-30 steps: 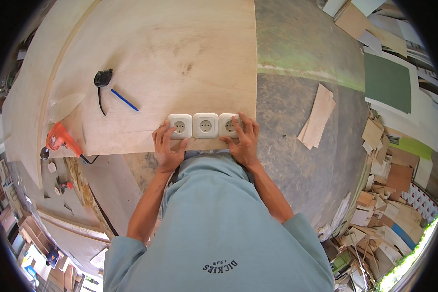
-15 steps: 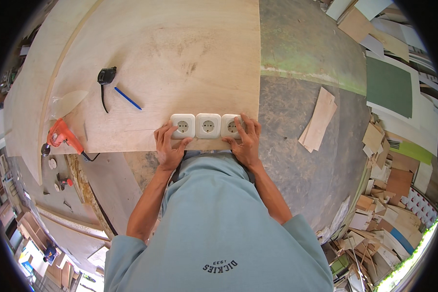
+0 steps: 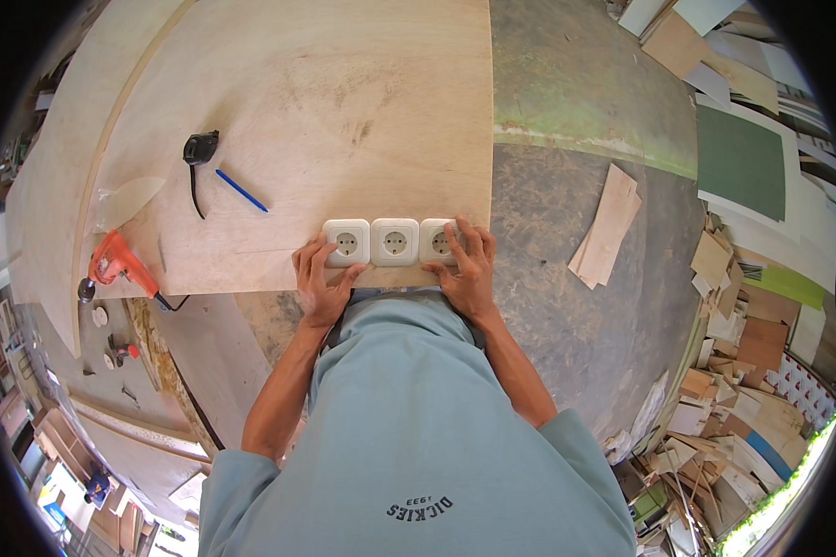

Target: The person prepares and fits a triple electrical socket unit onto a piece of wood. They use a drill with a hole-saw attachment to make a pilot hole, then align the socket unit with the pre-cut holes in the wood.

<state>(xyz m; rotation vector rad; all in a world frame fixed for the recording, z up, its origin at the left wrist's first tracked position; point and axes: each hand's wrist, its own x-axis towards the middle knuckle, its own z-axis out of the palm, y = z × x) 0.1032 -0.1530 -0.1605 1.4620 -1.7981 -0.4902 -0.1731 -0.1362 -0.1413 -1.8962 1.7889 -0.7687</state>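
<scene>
- Pale plywood forms the board (image 3: 325, 102), spreading mainly from 9 to 12 o'clock of the middle socket (image 3: 394, 255), the clock's centre.
- Wood strips (image 3: 606, 227) lie off the board at 3 o'clock.
- Left hand (image 3: 323, 299), at 8 o'clock, grips the left socket (image 3: 346, 243), its thumb by the lower edge; right hand (image 3: 471, 278), at 4 o'clock, grips the right socket (image 3: 433, 243), one finger over its face.
- Orange drill (image 3: 121, 260) rests at 9 o'clock.
- Three white sockets make a straight row near the board's lower edge. Only the view has shifted slightly; grip and spacing match a moment ago, which suggests steadying rather than sliding.
- Black tape measure (image 3: 200, 148) sits at 10 o'clock.
- Blue pen (image 3: 241, 190) lies between 9 and 10.
</scene>
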